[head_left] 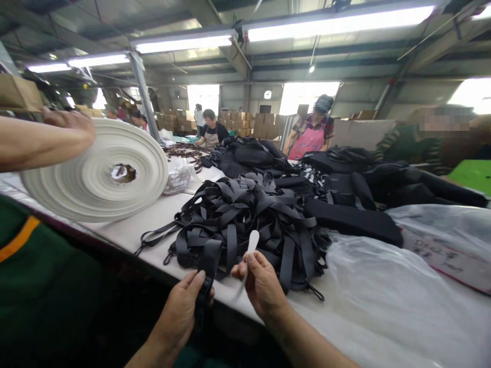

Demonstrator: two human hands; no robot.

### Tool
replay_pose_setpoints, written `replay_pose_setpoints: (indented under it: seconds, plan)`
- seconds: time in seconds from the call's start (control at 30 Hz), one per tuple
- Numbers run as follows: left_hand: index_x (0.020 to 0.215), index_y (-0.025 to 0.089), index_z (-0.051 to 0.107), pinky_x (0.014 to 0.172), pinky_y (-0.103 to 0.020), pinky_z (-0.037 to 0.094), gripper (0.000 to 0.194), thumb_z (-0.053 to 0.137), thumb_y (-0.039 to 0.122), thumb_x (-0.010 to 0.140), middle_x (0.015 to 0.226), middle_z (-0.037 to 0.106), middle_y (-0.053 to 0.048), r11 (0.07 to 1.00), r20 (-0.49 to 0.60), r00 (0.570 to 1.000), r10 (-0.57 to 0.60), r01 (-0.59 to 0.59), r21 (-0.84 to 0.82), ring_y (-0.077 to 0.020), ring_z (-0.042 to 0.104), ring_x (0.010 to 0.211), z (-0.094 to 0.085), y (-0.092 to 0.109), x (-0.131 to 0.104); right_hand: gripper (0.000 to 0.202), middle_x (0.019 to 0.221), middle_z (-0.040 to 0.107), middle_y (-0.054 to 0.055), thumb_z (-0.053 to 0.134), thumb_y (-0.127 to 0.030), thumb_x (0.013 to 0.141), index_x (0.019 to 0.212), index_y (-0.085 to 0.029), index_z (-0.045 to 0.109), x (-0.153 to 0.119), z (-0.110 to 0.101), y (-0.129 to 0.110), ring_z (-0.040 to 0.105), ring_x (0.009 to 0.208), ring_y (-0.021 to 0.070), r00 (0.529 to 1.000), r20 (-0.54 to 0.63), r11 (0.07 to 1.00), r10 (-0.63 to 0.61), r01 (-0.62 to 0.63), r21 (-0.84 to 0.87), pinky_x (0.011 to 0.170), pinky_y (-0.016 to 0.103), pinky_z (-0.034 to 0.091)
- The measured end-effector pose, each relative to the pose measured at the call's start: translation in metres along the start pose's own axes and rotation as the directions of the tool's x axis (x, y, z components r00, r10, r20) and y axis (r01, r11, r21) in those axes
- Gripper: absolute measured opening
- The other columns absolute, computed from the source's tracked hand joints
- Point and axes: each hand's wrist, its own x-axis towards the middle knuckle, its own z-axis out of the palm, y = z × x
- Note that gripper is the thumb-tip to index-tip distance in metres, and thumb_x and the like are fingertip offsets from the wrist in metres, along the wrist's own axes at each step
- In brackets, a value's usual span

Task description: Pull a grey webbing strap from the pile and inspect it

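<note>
My left hand [183, 306] pinches the end of a black strap [209, 260] at the table's near edge. My right hand [261, 283] holds a short white strip [252, 242] upright, right beside the strap end. The strap leads into a big tangled pile of black straps [249, 220] on the white table [153, 225] just beyond both hands.
A co-worker's arm [42, 138] at left holds up a large white tape roll [99, 171]. Clear plastic bags [402, 286] lie at right. Black padded pieces and bags [345, 184] are heaped further back. Other people work at the far end, near stacked cartons.
</note>
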Motion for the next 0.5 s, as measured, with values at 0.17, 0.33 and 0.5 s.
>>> replay_pose_setpoints:
  seconds: [0.17,0.33,0.5]
  plan:
    - [0.093,0.015,0.064,0.056,-0.022,0.049,0.041,0.074,0.053,0.08,0.066,0.069,-0.003,0.978,0.117,0.991,0.07,-0.091,0.187,-0.0141,0.06,0.057,-0.009,0.014,-0.003,0.053,0.048,0.045,-0.01,0.076,-0.066,0.071,0.084,-0.017,0.06,0.0,-0.009,0.01,0.03,0.031,0.0047,0.992,-0.032,0.892,0.124,-0.126,-0.435,0.033,0.019,0.027]
    - [0.102,0.014,0.068,0.057,-0.022,0.046,0.04,0.064,0.052,0.09,0.072,0.068,-0.004,0.909,0.371,0.929,-0.005,-0.151,0.389,-0.015,0.06,0.062,-0.003,0.022,-0.017,0.04,0.058,0.053,-0.005,0.074,-0.053,0.078,0.093,-0.016,0.069,-0.015,0.005,0.007,0.036,0.043,0.0059,0.97,0.168,0.866,0.173,-0.069,-0.495,0.043,0.019,0.029]
    - [0.096,0.015,0.069,0.055,-0.022,0.045,0.036,0.061,0.05,0.092,0.067,0.066,-0.003,0.845,0.387,0.921,-0.036,-0.179,0.504,-0.0152,0.059,0.059,-0.003,0.026,-0.021,0.046,0.077,0.066,0.001,0.082,-0.051,0.07,0.102,-0.018,0.074,-0.026,0.014,-0.006,0.057,0.064,0.0156,0.91,0.365,0.911,0.199,-0.034,-0.41,0.066,0.029,0.048]
